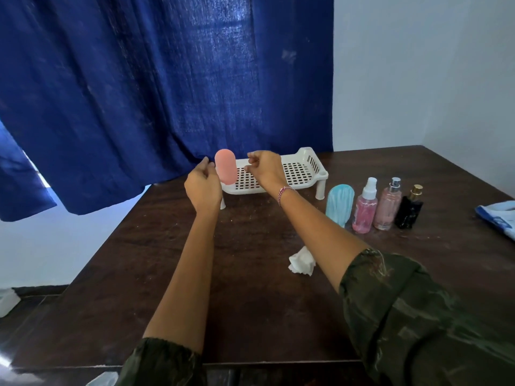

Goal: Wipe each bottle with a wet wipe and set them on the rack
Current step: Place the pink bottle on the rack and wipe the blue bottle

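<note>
A rounded pink bottle stands upright on the left end of the white perforated rack. My left hand hovers just left of it and my right hand just right of it. Both have loose, parted fingers and hold nothing. A crumpled white wet wipe lies on the table under my right forearm. To the right of the rack stand a light blue bottle, a pink spray bottle, a pale pink perfume bottle and a black bottle in a row.
The dark wooden table meets a blue curtain behind the rack. A blue and white pack lies at the table's right edge. The table's left edge drops off to the floor.
</note>
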